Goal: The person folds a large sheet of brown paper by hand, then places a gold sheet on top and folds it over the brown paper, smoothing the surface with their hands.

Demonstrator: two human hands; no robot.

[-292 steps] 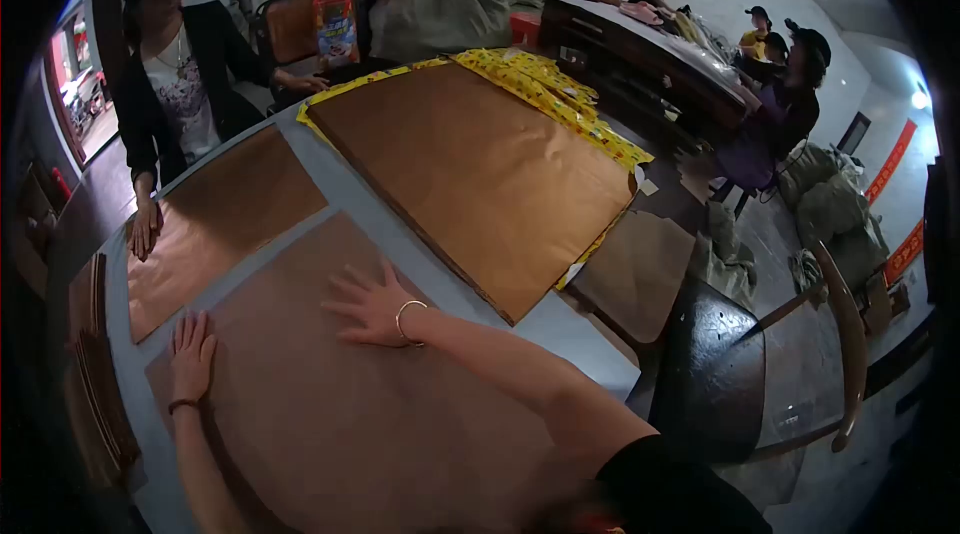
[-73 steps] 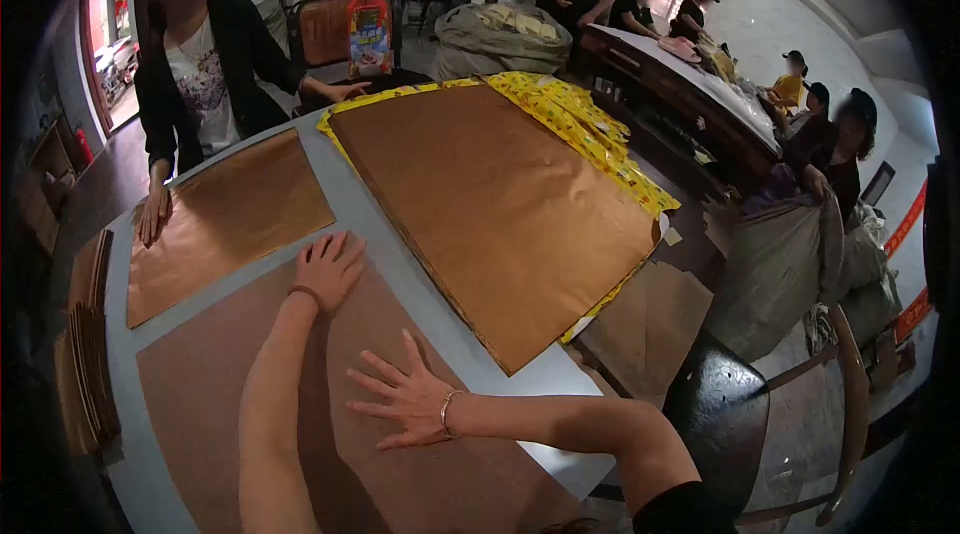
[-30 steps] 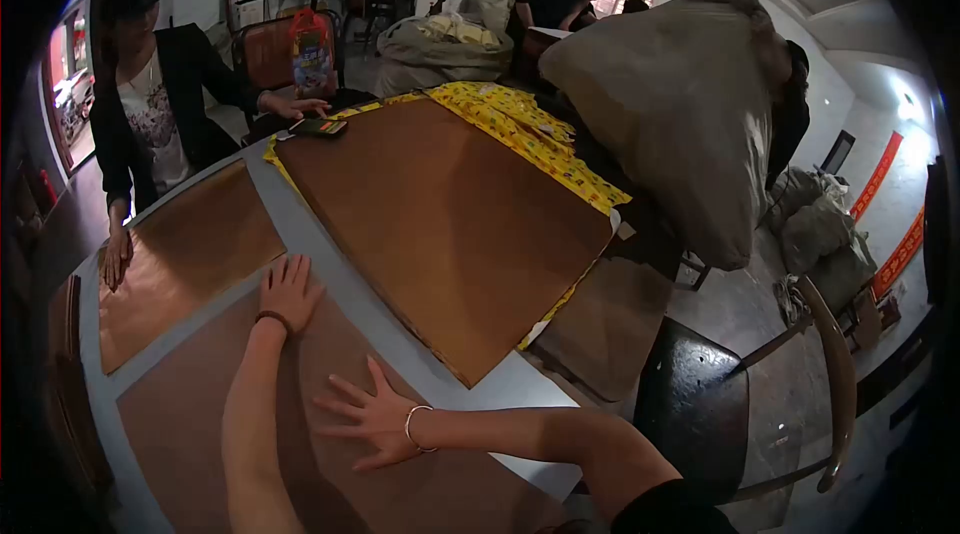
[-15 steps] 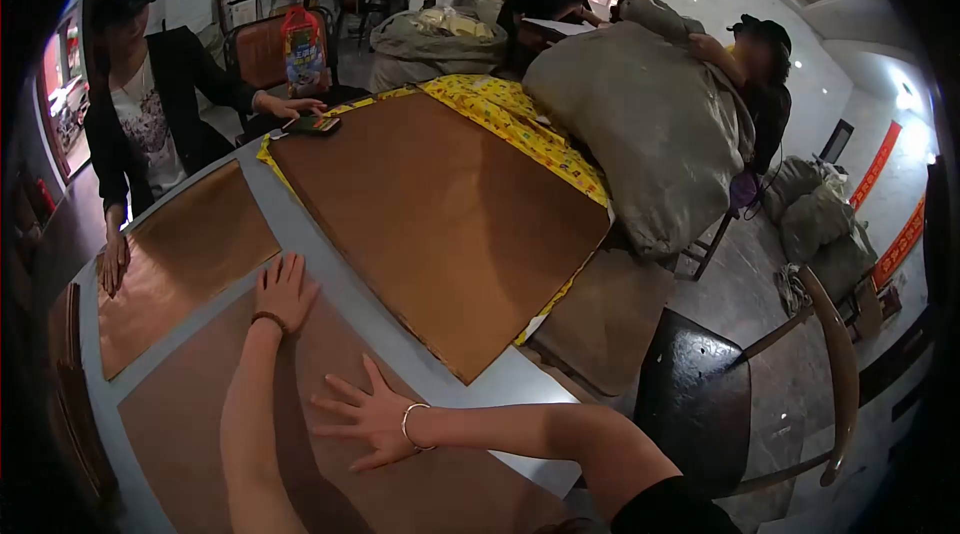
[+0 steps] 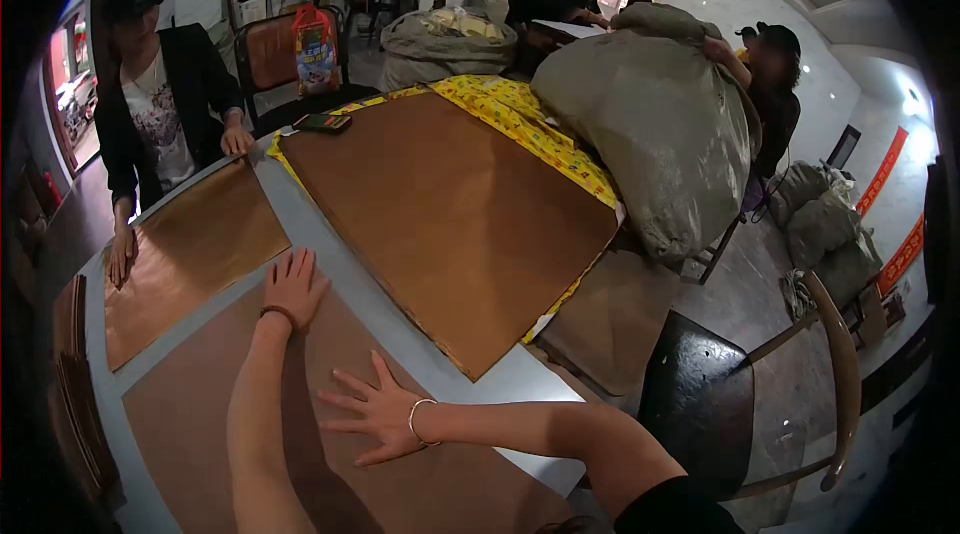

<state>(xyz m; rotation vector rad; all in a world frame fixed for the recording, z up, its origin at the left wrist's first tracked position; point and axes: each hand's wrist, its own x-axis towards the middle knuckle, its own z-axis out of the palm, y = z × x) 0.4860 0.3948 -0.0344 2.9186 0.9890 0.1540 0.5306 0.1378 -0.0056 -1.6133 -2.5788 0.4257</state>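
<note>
A large brown sheet lies on the grey table in front of me. My left hand rests flat near its far corner, fingers stretched and a dark band at the wrist. Lower and to the right, my right hand presses on the same sheet with fingers spread, a bracelet on its wrist. Beyond the hands, a large brown stack sits on yellow patterned cloth. At the left, a co-worker's two hands touch a smaller brown sheet.
A phone lies on the stack's far left corner. A big grey sack, held by another person, stands behind the stack. A black-seated chair is at the right. More sacks are against the wall; further people stand behind.
The co-worker's hand by the phone has drawn back to the far corner of the smaller sheet. The big sack has shifted slightly. My hands stay flat on the brown sheet.
</note>
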